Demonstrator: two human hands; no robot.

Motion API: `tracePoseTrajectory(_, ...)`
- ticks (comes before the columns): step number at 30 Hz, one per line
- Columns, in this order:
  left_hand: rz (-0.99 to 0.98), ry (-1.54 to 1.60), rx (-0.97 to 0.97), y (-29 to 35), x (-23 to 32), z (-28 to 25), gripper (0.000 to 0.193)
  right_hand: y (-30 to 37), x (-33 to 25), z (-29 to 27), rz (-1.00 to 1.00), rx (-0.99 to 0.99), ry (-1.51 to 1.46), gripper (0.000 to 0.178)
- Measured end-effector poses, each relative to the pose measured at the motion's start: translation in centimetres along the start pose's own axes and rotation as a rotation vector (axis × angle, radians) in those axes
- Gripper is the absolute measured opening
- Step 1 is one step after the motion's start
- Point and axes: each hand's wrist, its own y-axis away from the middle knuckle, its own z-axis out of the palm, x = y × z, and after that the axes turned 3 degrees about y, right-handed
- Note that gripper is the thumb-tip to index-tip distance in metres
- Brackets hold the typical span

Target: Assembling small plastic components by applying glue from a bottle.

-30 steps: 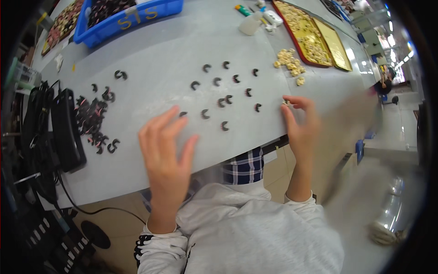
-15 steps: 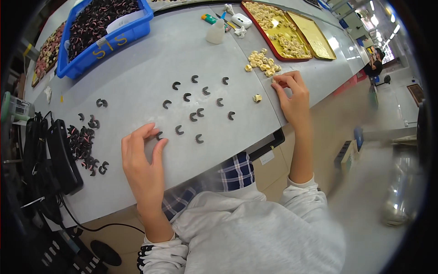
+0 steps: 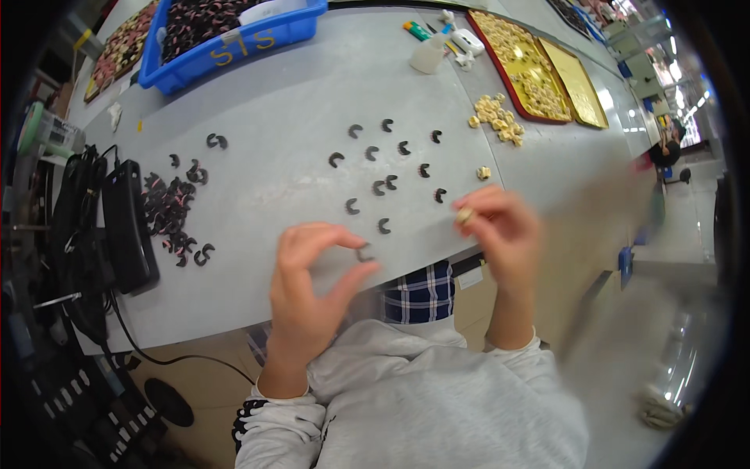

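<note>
Between thumb and forefinger, my left hand (image 3: pixel 308 270) pinches a small black C-shaped piece (image 3: pixel 364 252) above the near part of the table. My right hand (image 3: pixel 504 234), slightly smeared by motion, grips a small cream-coloured chunky piece (image 3: pixel 465 215) at its fingertips. The two hands are apart, facing each other near the table's front edge. Beyond them several black C-shaped pieces (image 3: pixel 383 226) lie spread out singly on the grey tabletop. One loose cream piece (image 3: pixel 484 173) rests just past my right hand, with a heap of similar cream pieces (image 3: pixel 500 121) farther back.
A blue bin (image 3: pixel 269 35) full of black pieces stands far left; a black-and-pink pile (image 3: pixel 168 207) lies nearer. Beside that pile are a black device (image 3: pixel 129 227) and a cable. At the far right are a red-rimmed yellow tray (image 3: pixel 574 117) and a white bottle (image 3: pixel 430 56).
My right hand has come back from the cream heap toward me, carrying a cream piece. My left hand has moved right and nearer with the black piece. The whole view has shifted.
</note>
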Motion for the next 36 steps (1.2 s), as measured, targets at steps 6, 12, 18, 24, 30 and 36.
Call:
tracePoseTrajectory(6, 0.113, 0.146, -0.050, 0.4, -0.5, 0.0, 0.057, 0.5, 0.3, 4.0, 0.222, -0.222, -0.398, 0.015)
tracePoseTrajectory(12, 0.106, 0.219, 0.001, 0.7, -0.8, 0.1, 0.045, 0.4, -0.3, 5.0, 0.450, -0.254, -0.574, 0.019)
tracePoseTrajectory(18, 0.197, 0.213, -0.012, 0.9, -0.9, 0.1, 0.054, 0.1, 0.0, 4.7, 0.530, -0.369, -0.598, 0.022)
tracePoseTrajectory(24, 0.231, 0.223, -0.053, 0.8, -0.7, 0.1, 0.055, 0.2, 0.0, 5.1, 0.546, -0.393, -0.595, 0.021)
tracePoseTrajectory(30, 0.229, 0.236, -0.026, 0.9, -0.4, 0.1, 0.053, 0.5, 0.6, 5.5, 0.603, -0.428, -0.844, 0.042)
tracePoseTrajectory(36, 0.198, 0.250, -0.028, 1.1, -0.3, -0.1, 0.053, 0.7, 0.6, 6.0, 0.606, -0.378, -0.936, 0.055)
